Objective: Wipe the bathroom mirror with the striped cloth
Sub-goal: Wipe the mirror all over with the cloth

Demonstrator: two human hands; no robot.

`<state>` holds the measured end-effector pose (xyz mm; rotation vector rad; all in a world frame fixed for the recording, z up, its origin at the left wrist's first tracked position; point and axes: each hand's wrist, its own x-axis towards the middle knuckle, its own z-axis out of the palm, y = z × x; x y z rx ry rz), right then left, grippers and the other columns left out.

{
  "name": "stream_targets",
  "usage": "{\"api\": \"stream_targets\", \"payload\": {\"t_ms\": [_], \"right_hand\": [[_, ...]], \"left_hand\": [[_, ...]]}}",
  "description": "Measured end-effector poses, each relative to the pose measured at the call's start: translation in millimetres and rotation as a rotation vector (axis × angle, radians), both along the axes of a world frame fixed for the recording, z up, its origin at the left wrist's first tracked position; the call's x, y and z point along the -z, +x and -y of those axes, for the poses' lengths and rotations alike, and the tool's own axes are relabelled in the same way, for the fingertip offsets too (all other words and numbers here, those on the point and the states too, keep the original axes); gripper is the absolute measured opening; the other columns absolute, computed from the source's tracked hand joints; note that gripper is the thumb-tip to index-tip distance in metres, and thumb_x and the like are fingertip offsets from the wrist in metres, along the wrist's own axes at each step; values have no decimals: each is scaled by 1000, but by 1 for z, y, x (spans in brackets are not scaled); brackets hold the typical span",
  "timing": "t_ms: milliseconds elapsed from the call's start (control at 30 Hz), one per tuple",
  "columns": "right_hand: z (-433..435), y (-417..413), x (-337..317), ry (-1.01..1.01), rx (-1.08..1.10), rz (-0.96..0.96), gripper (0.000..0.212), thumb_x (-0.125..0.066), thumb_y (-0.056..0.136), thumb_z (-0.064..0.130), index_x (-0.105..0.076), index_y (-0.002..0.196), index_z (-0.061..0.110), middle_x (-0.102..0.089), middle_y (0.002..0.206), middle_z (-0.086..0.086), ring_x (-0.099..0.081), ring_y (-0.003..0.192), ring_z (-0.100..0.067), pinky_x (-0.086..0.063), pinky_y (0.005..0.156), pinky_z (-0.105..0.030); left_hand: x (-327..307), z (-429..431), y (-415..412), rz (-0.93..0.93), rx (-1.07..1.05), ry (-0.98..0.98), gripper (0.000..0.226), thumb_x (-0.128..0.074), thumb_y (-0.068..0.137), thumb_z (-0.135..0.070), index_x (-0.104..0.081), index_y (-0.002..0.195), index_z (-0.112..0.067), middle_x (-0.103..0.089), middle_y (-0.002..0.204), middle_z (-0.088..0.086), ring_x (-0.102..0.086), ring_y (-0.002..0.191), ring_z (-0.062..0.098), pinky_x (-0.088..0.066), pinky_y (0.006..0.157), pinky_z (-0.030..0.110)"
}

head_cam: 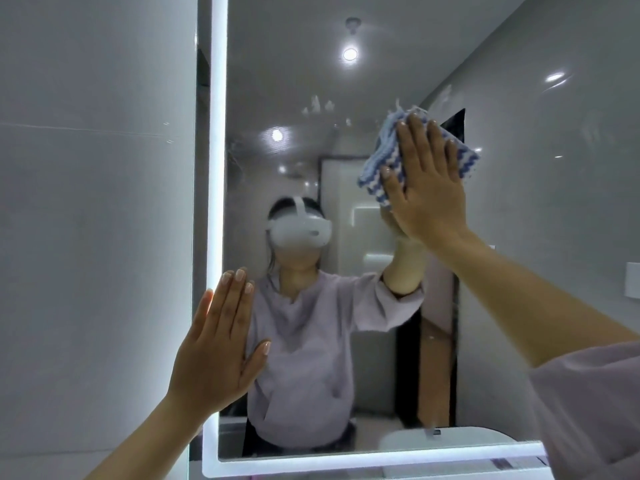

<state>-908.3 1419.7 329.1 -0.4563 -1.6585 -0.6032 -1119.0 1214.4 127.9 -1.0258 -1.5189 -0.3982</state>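
Observation:
The bathroom mirror (311,81) fills the middle of the view, framed by a lit white strip along its left and bottom edges. My right hand (426,188) lies flat, fingers spread, pressing a folded blue-and-white striped cloth (381,150) against the upper right part of the glass. My left hand (218,344) rests flat and empty on the mirror's lower left, over the lit strip, fingers together and pointing up. The glass reflects a person in a lilac top wearing a white headset.
A grey tiled wall (93,202) stands left of the mirror, and more grey wall (571,150) lies to its right. A white fitting (632,280) sits at the right edge. Smears and specks mark the glass near the top centre.

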Motion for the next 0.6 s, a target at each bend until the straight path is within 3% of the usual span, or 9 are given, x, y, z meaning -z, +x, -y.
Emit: {"api": "stream_targets", "payload": {"t_ms": [467,600], "right_hand": [[17,-18,4,-150,8,-129,65,-19,100,45,-2,153,12,0,162,-5,5,148,-25,4,120,-47],[36,-35,-6,-111,-3,-87,66,-22,99,44,-2,153,12,1,162,-7,5,148,-26,8,119,-46]], "left_hand": [[0,-1,-1,18,13,-2,74,-28,97,-51,-19,150,0,-16,159,16,-15,148,31,-11,122,42],[1,-1,0,23,28,1,74,-27,97,-51,-19,150,0,-17,159,16,-16,148,31,-12,122,42]]}}
